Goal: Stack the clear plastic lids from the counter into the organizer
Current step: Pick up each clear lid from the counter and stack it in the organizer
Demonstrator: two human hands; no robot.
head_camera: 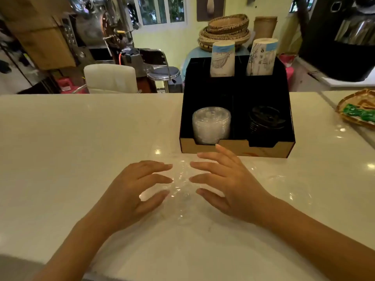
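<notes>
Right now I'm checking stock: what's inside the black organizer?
The organizer holds a stack of clear lids front left, black lids front right, and two sleeves of paper cups at the back. The walls hide the stack bottoms, so counts are unknown.

No text can be read; the print on the paper cups [222, 58] is too blurred.

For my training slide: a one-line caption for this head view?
Both hands, left and right, close on clear lids lying before the organizer.
</notes>
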